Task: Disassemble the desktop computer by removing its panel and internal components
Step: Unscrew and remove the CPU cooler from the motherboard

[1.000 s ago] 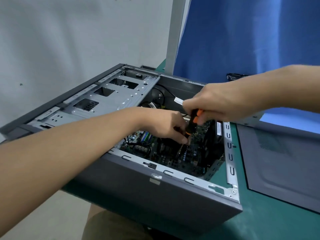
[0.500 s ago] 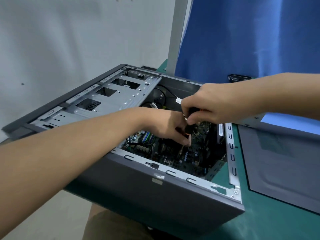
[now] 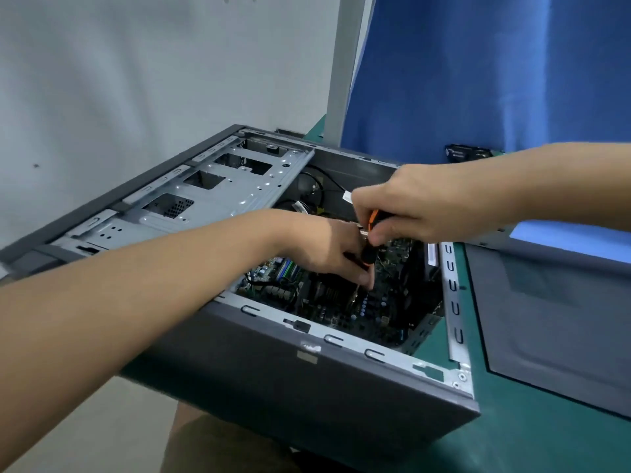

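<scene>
A green table mat [image 3: 512, 448] sits before a white wall and a blue curtain [image 3: 478, 63]. On it I see the grey metal desktop computer case [image 3: 307, 387] lying on its side, open on top, its dark green motherboard [image 3: 341, 302] exposed. The flat grey side panel [image 3: 553, 319] lies just beside it, to the right. My right hand [image 3: 403, 206] grips the top of the black-and-orange-handled screwdriver [image 3: 368, 256], held upright over the board. My left hand [image 3: 327, 247] curls its fingers round the handle's lower end.
</scene>
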